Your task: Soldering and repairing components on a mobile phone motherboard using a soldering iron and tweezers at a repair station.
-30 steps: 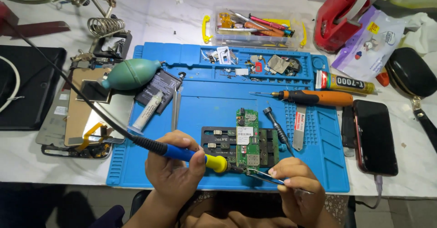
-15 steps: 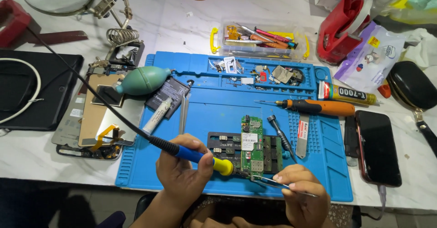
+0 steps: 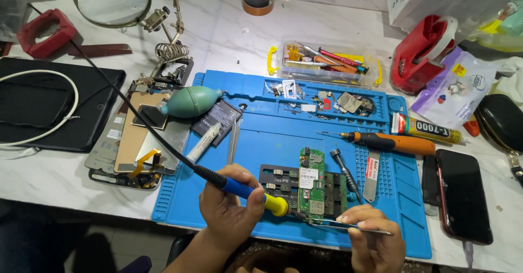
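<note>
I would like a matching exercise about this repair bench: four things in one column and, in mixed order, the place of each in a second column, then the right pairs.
1. soldering iron
2. tweezers
3. green air blower
4. orange screwdriver

A. in the right hand
B. on the blue mat, right of the circuit board
C. in the left hand
D. at the mat's upper left edge

Pairs: 1-C, 2-A, 3-D, 4-B

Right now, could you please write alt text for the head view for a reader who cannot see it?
A person's left hand holds a blue and yellow soldering iron to a green circuit board while the right hand holds tweezers beside it. The board sits in a holder on a blue work mat, with an orange screwdriver and a black phone nearby.
</note>
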